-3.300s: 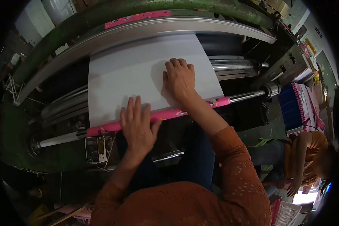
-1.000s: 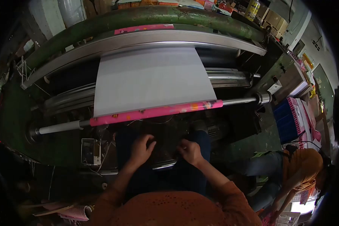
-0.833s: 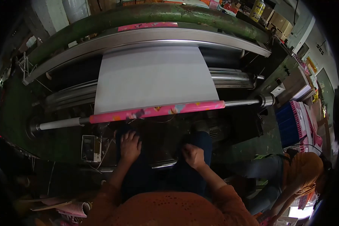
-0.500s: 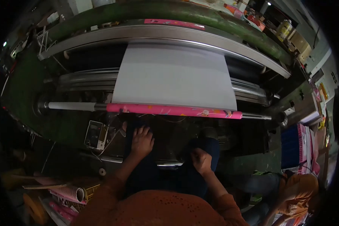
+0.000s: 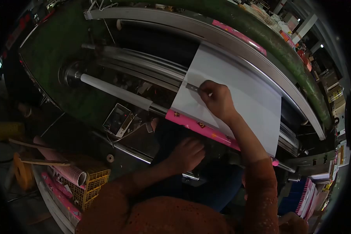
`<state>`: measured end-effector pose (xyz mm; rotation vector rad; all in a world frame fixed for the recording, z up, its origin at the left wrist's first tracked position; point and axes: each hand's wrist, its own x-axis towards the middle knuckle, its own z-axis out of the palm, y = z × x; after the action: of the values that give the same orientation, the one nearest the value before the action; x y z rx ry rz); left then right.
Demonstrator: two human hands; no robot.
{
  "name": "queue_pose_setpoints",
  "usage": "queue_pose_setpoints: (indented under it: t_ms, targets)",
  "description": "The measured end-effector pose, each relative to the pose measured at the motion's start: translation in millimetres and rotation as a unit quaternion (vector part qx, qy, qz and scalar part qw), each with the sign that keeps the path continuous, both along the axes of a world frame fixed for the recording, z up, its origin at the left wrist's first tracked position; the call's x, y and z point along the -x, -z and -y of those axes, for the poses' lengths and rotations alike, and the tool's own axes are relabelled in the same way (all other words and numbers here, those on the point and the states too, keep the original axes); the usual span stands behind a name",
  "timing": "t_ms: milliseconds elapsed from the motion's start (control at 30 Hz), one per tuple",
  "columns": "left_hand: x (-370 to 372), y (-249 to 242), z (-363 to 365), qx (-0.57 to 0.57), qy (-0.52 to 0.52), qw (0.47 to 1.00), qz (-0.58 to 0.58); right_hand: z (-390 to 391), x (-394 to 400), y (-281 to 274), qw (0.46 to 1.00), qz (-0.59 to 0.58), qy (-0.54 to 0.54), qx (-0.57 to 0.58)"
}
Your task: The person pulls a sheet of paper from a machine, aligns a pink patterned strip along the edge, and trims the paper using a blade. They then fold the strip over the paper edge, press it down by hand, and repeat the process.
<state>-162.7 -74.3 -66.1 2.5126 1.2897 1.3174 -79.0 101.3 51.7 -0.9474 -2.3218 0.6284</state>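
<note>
My right hand [image 5: 218,100] is over the left part of the white sheet [image 5: 245,105], its fingers pinched on a thin, flat, grey blade-like strip [image 5: 192,87]. The strip points left across the sheet's left edge. Along its lower edge the sheet meets a pink printed roll [image 5: 201,128] on a metal shaft. My left hand [image 5: 188,155] hovers near my lap below the roll, its fingers loosely bent and slightly apart, with nothing seen in them. My right forearm hides part of the roll.
A white tube [image 5: 115,91] sits on the shaft's left part. Metal rollers [image 5: 144,64] and a long metal bar [image 5: 175,19] span the machine. An open box of electronics [image 5: 117,120] is at the left. A yellow crate [image 5: 95,186] and a striped roll [image 5: 62,165] lie lower left.
The view has turned and shifted left. My right hand has risen from my thigh to the white sheet, the grey strip now visible in it. My left hand has moved off my leg, fingers more bent.
</note>
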Motion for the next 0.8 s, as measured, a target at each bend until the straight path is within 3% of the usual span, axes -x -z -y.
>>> queue_pose_setpoints:
  t_ms: [133, 200, 267, 333, 433, 533, 667, 800]
  targets:
    - [22.9, -67.5, -11.6, -0.080, -0.074, 0.994, -0.027, -21.7, 28.6, 21.5, 0.996, 0.074, -0.016, -0.041]
    - [37.0, -87.6, -23.9, 0.040, -0.108, 0.989, -0.095, -18.5, 29.8, 18.3, 0.995, 0.097, -0.017, -0.034]
    - [44.0, -83.2, -39.1, 0.002, -0.128, 0.981, -0.143, -17.2, 32.7, 16.9, 0.992, 0.110, -0.014, -0.055]
    - [48.2, -76.5, -47.2, 0.055, -0.102, 0.966, -0.231, -17.8, 38.4, 18.9, 0.984, 0.141, -0.018, -0.104]
    - [51.8, -74.1, -52.4, 0.043, -0.075, 0.974, -0.211, -21.2, 62.1, 9.2, 0.953, 0.270, -0.036, -0.134]
    - [51.6, -79.4, -51.4, 0.075, -0.072, 0.970, -0.218, -21.5, 57.6, 0.1, 0.937, 0.296, -0.088, -0.162]
    - [47.2, -72.7, -51.9, 0.087, -0.117, 0.955, -0.258, -19.7, -28.3, -2.4, 0.927, 0.332, -0.076, -0.159]
    - [49.2, -71.0, -52.4, 0.065, -0.117, 0.949, -0.285, -15.5, -190.9, -1.3, 0.932, 0.327, -0.029, -0.154]
